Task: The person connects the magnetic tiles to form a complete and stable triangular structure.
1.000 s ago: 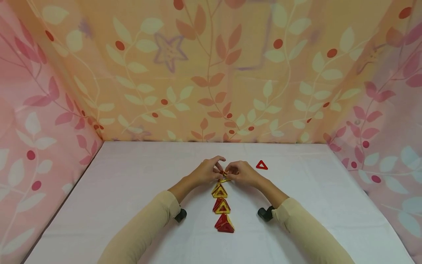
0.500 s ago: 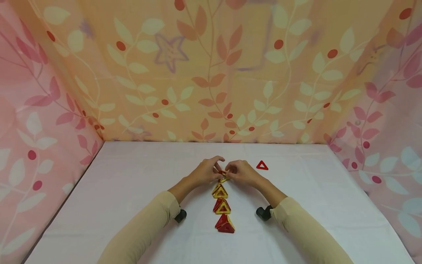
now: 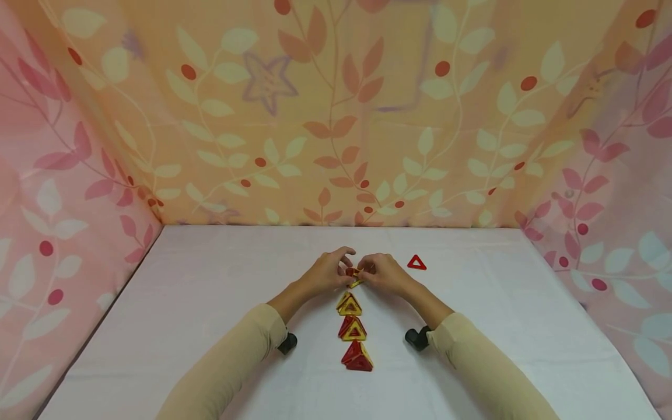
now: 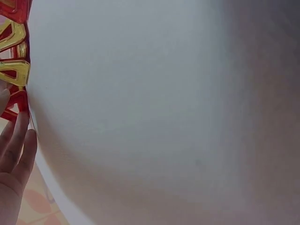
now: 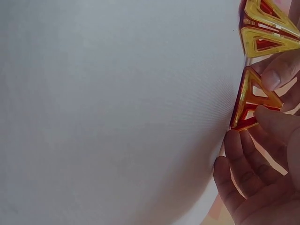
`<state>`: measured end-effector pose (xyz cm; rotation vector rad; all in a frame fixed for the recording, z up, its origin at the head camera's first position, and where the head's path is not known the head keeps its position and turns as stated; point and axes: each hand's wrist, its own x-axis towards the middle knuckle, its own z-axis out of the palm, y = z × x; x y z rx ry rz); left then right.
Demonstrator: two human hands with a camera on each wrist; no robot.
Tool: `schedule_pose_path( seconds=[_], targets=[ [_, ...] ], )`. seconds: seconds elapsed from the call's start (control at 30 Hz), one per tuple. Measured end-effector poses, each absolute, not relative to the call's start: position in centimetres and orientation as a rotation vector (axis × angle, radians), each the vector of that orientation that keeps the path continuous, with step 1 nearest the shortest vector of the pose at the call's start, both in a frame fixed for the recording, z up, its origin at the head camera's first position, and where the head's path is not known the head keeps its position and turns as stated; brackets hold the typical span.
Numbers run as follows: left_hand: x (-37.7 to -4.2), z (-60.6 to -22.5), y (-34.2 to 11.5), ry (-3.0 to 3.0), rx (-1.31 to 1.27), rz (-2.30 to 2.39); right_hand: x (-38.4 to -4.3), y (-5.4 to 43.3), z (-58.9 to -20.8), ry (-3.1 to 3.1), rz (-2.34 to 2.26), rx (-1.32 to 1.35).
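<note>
My left hand [image 3: 328, 271] and right hand [image 3: 385, 273] meet over a small group of triangular magnetic tiles [image 3: 354, 284] at the far end of a row. Red and yellow-orange tiles [image 5: 258, 99] lean together there, pinched between the right thumb and fingers. From the other side, the left thumb presses on them and its fingers curl round a red tile [image 4: 22, 98]. Fingers partly hide this group. Nearer to me stand a yellow-faced pyramid [image 3: 350, 312], a red-and-yellow pyramid [image 3: 346, 328] and a mostly red pyramid [image 3: 359, 364].
A loose red triangular tile [image 3: 417, 268] lies flat beyond the right hand. White cloth covers the table [image 3: 210, 274], with patterned curtains [image 3: 336, 146] behind and at both sides. Black wrist cameras [image 3: 418, 338] sit under the sleeves.
My right forearm has shifted slightly left. More of the red tile shows between the hands now. The three pyramids and the loose red tile stay where they were.
</note>
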<state>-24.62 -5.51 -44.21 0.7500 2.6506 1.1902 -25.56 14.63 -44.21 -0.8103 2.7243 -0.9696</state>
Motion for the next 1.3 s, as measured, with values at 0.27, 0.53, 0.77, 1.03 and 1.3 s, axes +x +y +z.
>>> schedule_pose_path(
  seconds=[0.27,0.53,0.77,1.03,1.3],
  targets=[
    [-24.6,-44.1,-5.6,2.636,0.764,1.203,-25.6,14.9,-44.1,2.702,-0.974,-0.833],
    [-24.6,-43.9,-5.9,2.639,0.715,1.148,-26.0,17.8,-43.1,2.748,-0.988,-0.813],
    [-24.7,-44.0,-6.2,2.657,0.713,1.114,-27.2,22.2,-43.1,2.878,-0.942,-0.745],
    [-24.6,-44.3,-6.2,2.677,0.746,1.118,-27.5,25.5,-43.3,2.913,-0.850,-0.613],
    [-24.8,-44.7,-6.3,2.671,0.769,1.123,-27.4,26.6,-43.4,2.874,-0.740,-0.702]
  ],
)
